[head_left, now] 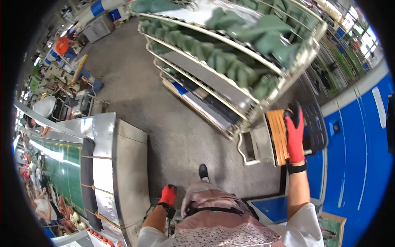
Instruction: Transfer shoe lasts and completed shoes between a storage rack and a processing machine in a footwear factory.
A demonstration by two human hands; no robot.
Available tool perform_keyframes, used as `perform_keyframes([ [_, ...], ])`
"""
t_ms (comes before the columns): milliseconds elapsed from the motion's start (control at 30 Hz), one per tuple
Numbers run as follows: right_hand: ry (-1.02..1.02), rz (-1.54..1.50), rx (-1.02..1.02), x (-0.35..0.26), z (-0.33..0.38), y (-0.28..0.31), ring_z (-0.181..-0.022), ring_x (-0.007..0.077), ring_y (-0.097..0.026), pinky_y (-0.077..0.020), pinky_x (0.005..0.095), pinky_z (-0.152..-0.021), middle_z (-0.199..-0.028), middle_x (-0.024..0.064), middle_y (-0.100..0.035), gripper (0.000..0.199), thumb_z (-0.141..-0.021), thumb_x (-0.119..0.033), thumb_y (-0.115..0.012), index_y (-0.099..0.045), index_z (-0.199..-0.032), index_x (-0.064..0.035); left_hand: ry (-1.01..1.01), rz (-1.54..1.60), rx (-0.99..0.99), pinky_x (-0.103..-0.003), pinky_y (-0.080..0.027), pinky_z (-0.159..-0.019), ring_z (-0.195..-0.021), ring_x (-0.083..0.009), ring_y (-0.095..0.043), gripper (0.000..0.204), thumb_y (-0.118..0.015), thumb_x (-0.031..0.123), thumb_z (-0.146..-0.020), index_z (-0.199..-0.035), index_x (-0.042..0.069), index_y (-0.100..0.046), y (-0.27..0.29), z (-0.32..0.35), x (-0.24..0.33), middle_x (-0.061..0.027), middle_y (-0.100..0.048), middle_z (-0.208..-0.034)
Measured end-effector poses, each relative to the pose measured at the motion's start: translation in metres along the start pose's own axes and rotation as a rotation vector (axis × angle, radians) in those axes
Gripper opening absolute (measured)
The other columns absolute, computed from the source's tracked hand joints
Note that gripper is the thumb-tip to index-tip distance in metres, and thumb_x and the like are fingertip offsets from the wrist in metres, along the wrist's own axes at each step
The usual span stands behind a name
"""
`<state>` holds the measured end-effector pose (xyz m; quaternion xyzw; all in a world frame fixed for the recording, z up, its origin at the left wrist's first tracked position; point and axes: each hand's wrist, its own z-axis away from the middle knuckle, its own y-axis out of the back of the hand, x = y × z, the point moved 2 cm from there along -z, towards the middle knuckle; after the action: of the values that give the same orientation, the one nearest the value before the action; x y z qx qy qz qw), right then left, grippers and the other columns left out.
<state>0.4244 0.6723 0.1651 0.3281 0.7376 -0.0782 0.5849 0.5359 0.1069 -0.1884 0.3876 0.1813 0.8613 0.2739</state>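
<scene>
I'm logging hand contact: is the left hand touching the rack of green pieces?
No, grey floor shows between the left hand and the rack.

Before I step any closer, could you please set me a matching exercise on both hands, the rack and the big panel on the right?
Things:
1. Left hand
2. Rack
3. Right hand
4. Big panel

Places, colours or states:
A. At the orange slats
B. Blue, with pale streaks
C. Low in the picture, near the pink clothing
D. Loaded with green pieces

Right pairs: 1-C, 2-D, 3-A, 4-B.
</scene>
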Motion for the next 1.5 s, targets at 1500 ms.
perform_keyframes([
  [1500,-0.118,0.327,0.326,0.094,-0.045,0.003,-0.108,0.0358,-0.06,-0.0444,0.0418,-0.097,-0.117,0.022,-0.066,0.028,-0.1,-0.018,-0.055,-0.064,-0.119,-0.0001,0.091,0.128,0.213,-0.045,-0.05,-0.089,-0.105,-0.0347,-0.062,0.052,-0.052,0.046,-0.099,-0.118,-0.001,-0.063,-0.079,-0.003,0.097,-0.0207,-0.068,-0.111],
])
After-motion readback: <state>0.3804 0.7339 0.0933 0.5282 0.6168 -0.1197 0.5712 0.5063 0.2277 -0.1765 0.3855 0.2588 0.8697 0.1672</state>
